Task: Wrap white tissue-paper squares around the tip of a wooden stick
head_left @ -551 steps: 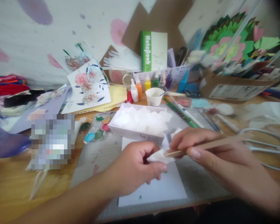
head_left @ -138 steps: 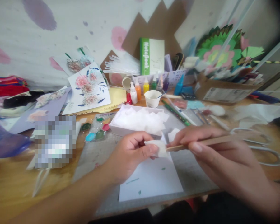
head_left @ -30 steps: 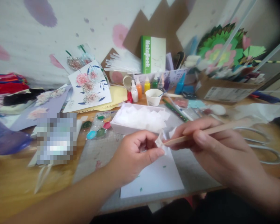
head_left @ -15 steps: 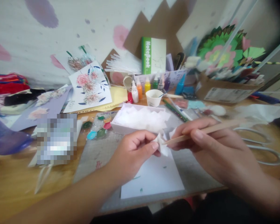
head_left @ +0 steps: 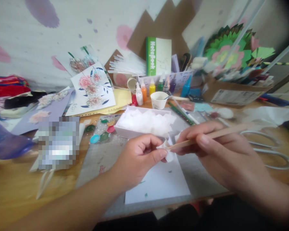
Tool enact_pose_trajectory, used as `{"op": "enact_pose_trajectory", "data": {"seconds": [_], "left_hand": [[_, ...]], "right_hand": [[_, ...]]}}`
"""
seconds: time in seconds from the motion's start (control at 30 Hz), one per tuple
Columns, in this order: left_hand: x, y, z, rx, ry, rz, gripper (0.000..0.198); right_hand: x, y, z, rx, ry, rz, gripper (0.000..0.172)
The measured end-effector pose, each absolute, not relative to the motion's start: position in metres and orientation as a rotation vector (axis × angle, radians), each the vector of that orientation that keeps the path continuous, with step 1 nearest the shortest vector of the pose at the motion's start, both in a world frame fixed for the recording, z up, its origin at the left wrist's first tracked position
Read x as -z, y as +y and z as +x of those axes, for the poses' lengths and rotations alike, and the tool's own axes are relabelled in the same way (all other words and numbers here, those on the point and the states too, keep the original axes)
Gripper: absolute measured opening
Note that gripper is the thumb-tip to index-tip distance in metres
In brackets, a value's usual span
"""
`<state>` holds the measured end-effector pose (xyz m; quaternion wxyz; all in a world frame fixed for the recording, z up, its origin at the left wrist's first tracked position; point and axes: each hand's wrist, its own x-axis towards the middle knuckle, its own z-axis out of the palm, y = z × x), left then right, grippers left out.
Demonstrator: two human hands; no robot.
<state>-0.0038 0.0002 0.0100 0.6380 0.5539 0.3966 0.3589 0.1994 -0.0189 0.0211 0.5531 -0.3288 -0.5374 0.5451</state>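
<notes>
Two bare hands meet: the left hand (head_left: 137, 160) pinches a crumpled white tissue scrap (head_left: 168, 153), the right hand (head_left: 221, 150) grips a slim wooden stick (head_left: 212, 136) touching it.

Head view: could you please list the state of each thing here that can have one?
left hand: closed, pinching the tissue piece
right hand: closed on the wooden stick
wooden stick: tip pressed into the tissue piece
white box: open, filled with tissue
paper cup: upright
scissors: lying flat
</notes>
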Motion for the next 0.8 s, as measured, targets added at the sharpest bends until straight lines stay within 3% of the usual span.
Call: {"op": "enact_pose_trajectory", "data": {"seconds": [0.8], "left_hand": [[-0.0143, 0.0011, -0.0033, -0.798, 0.976, 1.383, 0.013]], "right_hand": [[-0.0247, -0.0242, 0.2039, -1.087, -1.457, -0.900, 0.015]]}}
